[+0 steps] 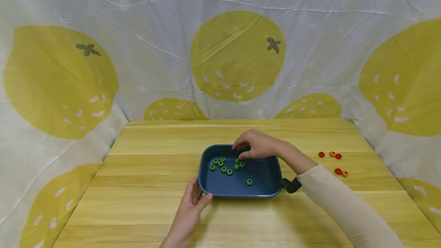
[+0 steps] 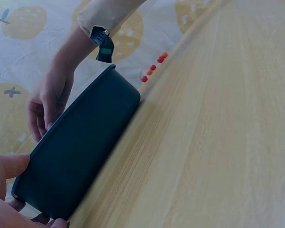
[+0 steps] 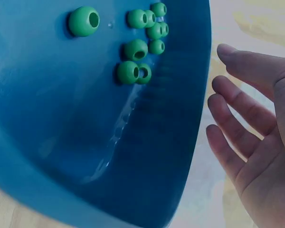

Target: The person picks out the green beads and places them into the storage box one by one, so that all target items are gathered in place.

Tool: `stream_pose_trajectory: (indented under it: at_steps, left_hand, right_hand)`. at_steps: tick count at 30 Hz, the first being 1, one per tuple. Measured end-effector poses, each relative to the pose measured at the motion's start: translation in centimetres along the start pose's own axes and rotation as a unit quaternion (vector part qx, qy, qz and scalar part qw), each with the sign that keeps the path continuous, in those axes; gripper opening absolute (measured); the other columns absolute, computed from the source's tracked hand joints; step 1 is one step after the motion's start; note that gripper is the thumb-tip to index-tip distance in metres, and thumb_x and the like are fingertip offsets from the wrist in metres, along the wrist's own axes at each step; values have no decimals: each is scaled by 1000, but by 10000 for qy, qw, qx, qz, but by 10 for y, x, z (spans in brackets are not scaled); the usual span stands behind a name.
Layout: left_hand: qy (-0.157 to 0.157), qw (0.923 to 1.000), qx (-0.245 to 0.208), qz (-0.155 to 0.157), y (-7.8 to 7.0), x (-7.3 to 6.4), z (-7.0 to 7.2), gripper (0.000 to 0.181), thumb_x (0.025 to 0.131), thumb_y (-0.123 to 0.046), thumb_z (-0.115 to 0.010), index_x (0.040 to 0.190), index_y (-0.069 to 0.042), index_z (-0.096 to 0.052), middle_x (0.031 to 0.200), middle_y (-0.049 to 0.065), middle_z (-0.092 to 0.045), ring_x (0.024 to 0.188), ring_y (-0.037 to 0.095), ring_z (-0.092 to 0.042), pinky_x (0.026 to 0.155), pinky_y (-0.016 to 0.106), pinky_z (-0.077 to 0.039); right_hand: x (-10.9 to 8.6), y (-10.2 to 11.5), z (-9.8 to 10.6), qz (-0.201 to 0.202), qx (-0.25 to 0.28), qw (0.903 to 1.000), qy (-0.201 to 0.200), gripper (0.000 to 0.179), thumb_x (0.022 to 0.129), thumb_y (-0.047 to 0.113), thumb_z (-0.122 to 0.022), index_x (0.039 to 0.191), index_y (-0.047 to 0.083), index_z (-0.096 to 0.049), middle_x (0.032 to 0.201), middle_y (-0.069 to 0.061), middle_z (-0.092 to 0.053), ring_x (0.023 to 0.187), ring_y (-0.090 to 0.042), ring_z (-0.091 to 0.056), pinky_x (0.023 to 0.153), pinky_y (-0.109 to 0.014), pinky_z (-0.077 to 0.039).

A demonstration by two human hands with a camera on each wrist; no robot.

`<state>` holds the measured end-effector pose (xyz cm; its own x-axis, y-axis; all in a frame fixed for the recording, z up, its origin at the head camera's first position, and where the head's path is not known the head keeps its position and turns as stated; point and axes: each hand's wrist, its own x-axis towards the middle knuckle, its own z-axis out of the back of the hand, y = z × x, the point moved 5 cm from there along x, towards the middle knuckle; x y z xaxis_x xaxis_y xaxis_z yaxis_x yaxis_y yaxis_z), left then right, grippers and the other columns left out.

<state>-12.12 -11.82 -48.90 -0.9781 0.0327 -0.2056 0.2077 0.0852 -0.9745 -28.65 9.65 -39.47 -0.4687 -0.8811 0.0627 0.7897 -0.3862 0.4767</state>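
Note:
A blue rectangular pan with a short black handle sits on the table. My left hand grips its near left corner, thumb on the rim and fingers around the side; the left wrist view shows that thumb at the rim. Several green beads with holes lie inside, mostly in the left half, and one green bead lies apart nearer the front. Over the pan's far side hovers my right hand, fingers loosely bent and apart. Nothing shows between those fingers in the right wrist view.
To the right of the pan, several red beads and orange beads lie on the wooden table. A lemon-printed cloth hangs behind the table and along its sides. The right sleeve passes above the pan handle.

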Motion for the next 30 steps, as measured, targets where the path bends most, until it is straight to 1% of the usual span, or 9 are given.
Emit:
stream_pose_trajectory:
  at_steps: [6, 12, 18, 22, 26, 28, 30]
  left_hand:
    - [93, 9999, -2, -88, -1, 1, -2, 78, 103, -17, -68, 164, -7, -20, 166, 23, -23, 151, 44, -22, 116, 54, -35]
    - [88, 10000, 19, -42, -2, 2, -1, 77, 103, -16, -68, 163, -8, -22, 166, 22, -24, 152, 43, -23, 116, 53, -34]
    - [126, 9999, 17, -42, -2, 4, -2, 77, 103, -16, -67, 164, -7, -20, 166, 23, -24, 152, 44, -22, 117, 54, -33]
    - [103, 9999, 0, 0, -1, 5, -2, 77, 103, -16, -68, 164, -7, -21, 165, 23, -24, 152, 44, -22, 116, 54, -35]
    - [-13, 10000, 3, -12, -2, 4, -1, 79, 102, -15, -69, 164, -8, -20, 165, 21, -26, 151, 43, -24, 115, 53, -37]
    - [-128, 9998, -96, -81, -6, 2, 2, 82, 101, -14, -69, 164, -8, -17, 165, 20, -25, 152, 42, -24, 117, 54, -34]
    - [-299, 9993, -181, -165, -14, -2, 10, 84, 101, -15, -69, 165, -10, -14, 166, 19, -24, 152, 40, -22, 119, 56, -29]
  right_hand:
    - [-9, -4, 2, -65, 55, 9999, -72, 34, 94, 14, -78, 125, 1, -73, 111, -11, -72, 98, -18, -68, 86, -39, -58]
    - [-22, -11, 7, -293, -27, 9995, -147, 34, 95, 17, -78, 126, 4, -73, 111, -4, -72, 99, -14, -67, 86, -35, -58]
    - [-40, -21, 16, -503, 30, 9982, -329, 34, 95, 15, -78, 126, 2, -72, 111, -8, -73, 98, -18, -68, 87, -46, -58]
    - [-52, -29, 20, -667, 26, 9969, -422, 35, 95, 16, -78, 127, 2, -71, 111, -8, -73, 98, -23, -69, 87, -51, -58]
    - [-66, -39, 22, -1067, 100, 9928, -528, 39, 96, 20, -76, 131, 4, -69, 117, -9, -72, 104, -28, -68, 91, -53, -56]
    - [-74, -46, 24, -1282, 45, 9897, -630, 43, 97, 24, -75, 135, 5, -67, 121, -10, -70, 109, -31, -67, 93, -54, -55]
    - [-84, -53, 26, -1468, -59, 9862, -763, 46, 99, 28, -73, 139, 6, -64, 128, -12, -68, 115, -33, -64, 96, -56, -53]
